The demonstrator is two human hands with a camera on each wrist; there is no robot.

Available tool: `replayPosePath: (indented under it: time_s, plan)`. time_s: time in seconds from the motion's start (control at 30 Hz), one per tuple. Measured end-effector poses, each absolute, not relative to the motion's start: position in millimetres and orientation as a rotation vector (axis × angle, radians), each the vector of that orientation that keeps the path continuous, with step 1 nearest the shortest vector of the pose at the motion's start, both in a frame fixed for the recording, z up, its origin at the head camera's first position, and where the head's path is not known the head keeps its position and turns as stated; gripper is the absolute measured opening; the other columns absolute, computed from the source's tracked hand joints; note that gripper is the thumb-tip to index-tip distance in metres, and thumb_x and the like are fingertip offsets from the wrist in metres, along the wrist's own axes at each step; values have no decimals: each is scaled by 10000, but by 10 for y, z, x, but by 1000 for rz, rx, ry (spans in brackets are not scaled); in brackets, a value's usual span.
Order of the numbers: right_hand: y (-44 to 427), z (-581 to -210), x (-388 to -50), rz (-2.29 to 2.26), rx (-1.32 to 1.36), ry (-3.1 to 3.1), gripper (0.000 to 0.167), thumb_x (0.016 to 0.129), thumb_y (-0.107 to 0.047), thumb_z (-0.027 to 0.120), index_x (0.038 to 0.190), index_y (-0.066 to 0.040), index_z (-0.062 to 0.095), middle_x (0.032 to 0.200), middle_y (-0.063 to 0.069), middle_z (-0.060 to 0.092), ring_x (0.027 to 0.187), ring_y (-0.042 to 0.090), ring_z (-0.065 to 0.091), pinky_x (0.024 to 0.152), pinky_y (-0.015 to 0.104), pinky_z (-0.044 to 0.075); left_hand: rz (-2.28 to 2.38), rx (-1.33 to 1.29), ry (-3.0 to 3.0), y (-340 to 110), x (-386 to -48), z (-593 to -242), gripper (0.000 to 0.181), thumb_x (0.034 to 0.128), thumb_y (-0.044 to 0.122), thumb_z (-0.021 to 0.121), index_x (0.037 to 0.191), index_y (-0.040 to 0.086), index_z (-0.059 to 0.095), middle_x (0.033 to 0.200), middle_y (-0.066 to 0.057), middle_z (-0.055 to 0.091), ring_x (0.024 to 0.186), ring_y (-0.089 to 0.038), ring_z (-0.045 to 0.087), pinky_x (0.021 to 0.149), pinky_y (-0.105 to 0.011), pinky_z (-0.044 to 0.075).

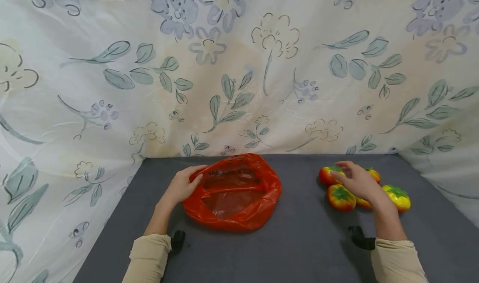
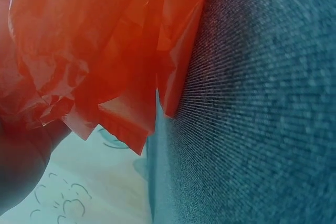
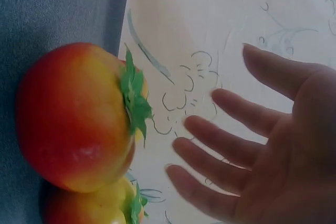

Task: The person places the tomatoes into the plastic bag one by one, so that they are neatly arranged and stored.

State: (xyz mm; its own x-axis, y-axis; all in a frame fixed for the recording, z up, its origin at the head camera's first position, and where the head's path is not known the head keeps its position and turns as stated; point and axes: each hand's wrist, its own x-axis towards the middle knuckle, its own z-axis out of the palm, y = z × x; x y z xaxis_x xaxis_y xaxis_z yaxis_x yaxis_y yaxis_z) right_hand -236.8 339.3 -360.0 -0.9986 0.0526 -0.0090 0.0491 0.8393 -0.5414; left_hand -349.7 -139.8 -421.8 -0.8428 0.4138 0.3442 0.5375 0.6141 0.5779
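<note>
A red plastic bag lies with its mouth spread open on the dark grey table. My left hand pinches the left side of its rim, thumb toward the inside. In the left wrist view, the crinkled bag covers most of the fingers. Over on the right, my right hand hovers above several round red-and-yellow fruits with green leafy tops, like tomatoes or persimmons. The right wrist view shows its fingers spread, apart from the nearest fruit, with nothing in the palm.
The fruits sit close together, one yellower fruit lying to the right of my wrist. Behind the grey table hangs a floral cloth, which also runs along both sides. Black straps show near the cuffs.
</note>
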Motion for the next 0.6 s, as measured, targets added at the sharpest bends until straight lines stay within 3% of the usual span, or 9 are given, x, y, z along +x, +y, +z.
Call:
replayPosePath:
  time_s: [0.17, 0.33, 0.6]
  plan:
    - [3437, -3602, -2334, 861, -127, -3088, 756, 926, -534, 524, 1330, 92, 400, 1258, 386, 432, 1084, 503, 467, 871, 620, 407, -1034, -760, -2682, -1400, -3506, -4214, 348, 928, 88, 613, 1275, 97, 612, 1213, -127, 622, 1114, -311, 578, 926, -519, 448]
    - [3462, -3615, -2324, 879, -78, -3176, 755, 864, -470, 656, 1304, 96, 418, 1111, 300, 509, 946, 407, 510, 809, 550, 455, -1029, -771, -2674, -1408, -3529, -4221, 346, 926, 67, 607, 1272, 76, 610, 1202, -141, 624, 1100, -319, 585, 923, -524, 448]
    - [3449, -3647, -2331, 914, -116, -3277, 814, 792, -367, 760, 1356, 77, 375, 1256, 392, 418, 1061, 474, 458, 874, 636, 398, -1049, -749, -2692, -1408, -3541, -4200, 332, 936, 100, 604, 1267, 97, 619, 1199, -126, 627, 1101, -299, 586, 928, -512, 451]
